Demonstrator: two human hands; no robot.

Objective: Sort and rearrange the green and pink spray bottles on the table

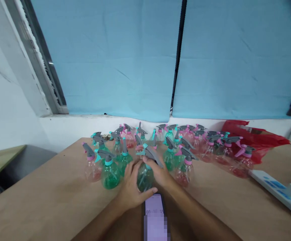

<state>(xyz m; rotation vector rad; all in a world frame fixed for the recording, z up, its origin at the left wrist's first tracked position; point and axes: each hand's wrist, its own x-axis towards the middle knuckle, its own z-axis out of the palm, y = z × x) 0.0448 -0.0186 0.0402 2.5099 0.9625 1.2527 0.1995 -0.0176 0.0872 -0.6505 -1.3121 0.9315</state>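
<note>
Green spray bottle (pixel 145 177), between both hands (pixel 132 189) (pixel 161 174), apparently upright

A round, see-through green spray bottle (pixel 145 179) is sitting just below the frame's centre, roughly upright, its grey spray head (pixel 153 155) slanting down rightward, its turquoise nozzle (pixel 140 153) pointing left. The left hand (pixel 132 190) is cupping its body; the right hand (pixel 161 172) is grasping near its neck.

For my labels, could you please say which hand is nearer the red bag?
Right. The right hand is left of the red bag; the left hand, farther left.
</note>
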